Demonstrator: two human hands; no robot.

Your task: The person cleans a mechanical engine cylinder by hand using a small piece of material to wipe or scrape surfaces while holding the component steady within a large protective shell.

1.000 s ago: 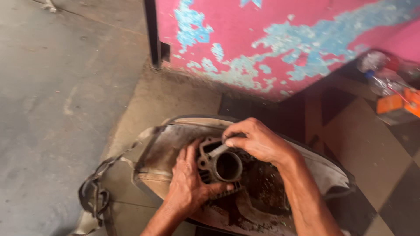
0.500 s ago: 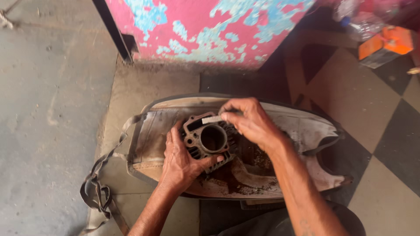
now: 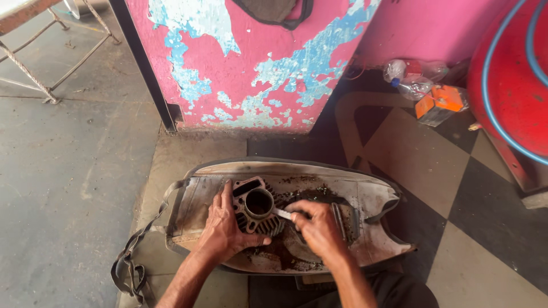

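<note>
The left hand (image 3: pixel 225 234) is wrapped round the near-left side of a dark grey finned metal engine cylinder with a round bore (image 3: pixel 257 212), fingers closed on its fins and the thumb pressed across its near edge; the cylinder rests inside a shallow, dirty cream-coloured upturned seat shell used as a tray (image 3: pixel 365 197) on the floor, about the middle of its left half. The right hand (image 3: pixel 319 231) is pinched shut on a small flat pale metal blade (image 3: pixel 282 213), whose tip lies against the right rim of the cylinder's top face. As a judgement: the blade is held low and near the fingers of the steadying hand, so a slip off the rim could carry it into the left thumb or gouge the machined face; the cause would be too steep an angle or a loosening hold on the greasy fins. The cylinder could also rock on the tray's uneven bottom and tip, since only one hand steadies it. As for containers, the seat shell holds the cylinder, a spread of dark brown crumbs and oily grit (image 3: pixel 311 194) mostly to the right and near side, and a slim dark bar-like tool (image 3: pixel 338 221) just right of the right hand. Far right, by the peeling pink and blue wall (image 3: pixel 251 63), lie crumpled clear plastic bottles (image 3: pixel 411 80), contents unclear, and a small orange carton (image 3: pixel 439 102).
</note>
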